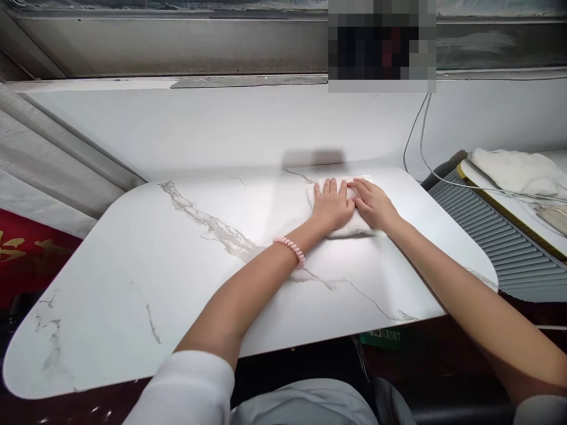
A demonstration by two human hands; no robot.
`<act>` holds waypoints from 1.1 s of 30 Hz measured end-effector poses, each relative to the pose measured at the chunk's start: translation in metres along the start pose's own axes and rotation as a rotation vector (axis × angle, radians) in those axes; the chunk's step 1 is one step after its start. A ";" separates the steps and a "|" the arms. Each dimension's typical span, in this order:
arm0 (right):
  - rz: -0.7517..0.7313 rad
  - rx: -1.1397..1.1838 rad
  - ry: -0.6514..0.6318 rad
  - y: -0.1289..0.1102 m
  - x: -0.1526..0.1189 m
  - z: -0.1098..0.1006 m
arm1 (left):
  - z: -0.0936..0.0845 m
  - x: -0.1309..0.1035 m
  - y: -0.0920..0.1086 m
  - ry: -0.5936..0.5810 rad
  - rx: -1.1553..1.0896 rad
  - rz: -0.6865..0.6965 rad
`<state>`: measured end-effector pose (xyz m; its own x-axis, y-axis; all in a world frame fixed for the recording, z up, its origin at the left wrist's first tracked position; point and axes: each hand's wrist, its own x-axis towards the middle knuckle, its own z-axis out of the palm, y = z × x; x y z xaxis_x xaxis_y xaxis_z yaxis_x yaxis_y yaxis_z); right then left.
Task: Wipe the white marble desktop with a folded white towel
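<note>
A folded white cloth (353,227) lies on the white marble-patterned table (195,295), toward its far side. My left hand (331,205) rests palm down on the cloth, open, its fingers stretched out and pointing away from me. Against its thumb side, my right hand (374,205) lies on the right part of the cloth, also open, with the fingers extended toward the left. A pink beaded bracelet (290,250) circles my left wrist. The two hands hide much of the cloth's middle.
Behind the table stands a white wall (221,127) under a window ledge. Thin cables (419,136) hang at the back right. To the right is a grey ribbed surface (496,236) beside a white fluffy cloth (518,171). Red fabric with gold markings (31,254) shows at left.
</note>
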<state>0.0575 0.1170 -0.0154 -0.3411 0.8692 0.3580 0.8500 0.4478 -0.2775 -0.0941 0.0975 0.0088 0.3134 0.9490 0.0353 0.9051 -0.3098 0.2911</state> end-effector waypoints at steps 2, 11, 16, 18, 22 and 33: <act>0.006 0.021 -0.003 0.007 0.019 0.003 | -0.001 0.019 -0.006 0.012 0.005 -0.010; 0.046 0.051 -0.041 0.029 0.060 0.005 | 0.001 0.072 -0.018 0.073 0.009 -0.007; 0.058 0.000 -0.036 0.035 0.057 0.008 | 0.002 0.072 -0.016 0.085 0.031 -0.001; 0.060 -0.015 -0.058 0.035 0.052 0.007 | 0.002 0.067 -0.013 0.073 0.038 -0.008; 0.040 -0.071 -0.076 0.032 0.032 0.002 | 0.004 0.049 -0.003 0.054 0.036 -0.001; 0.017 -0.126 -0.052 -0.004 -0.085 -0.037 | 0.017 -0.046 0.047 0.024 0.027 0.101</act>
<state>0.0977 0.0335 -0.0119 -0.3437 0.8876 0.3066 0.8985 0.4058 -0.1676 -0.0615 0.0385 0.0050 0.3971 0.9137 0.0866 0.8766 -0.4055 0.2590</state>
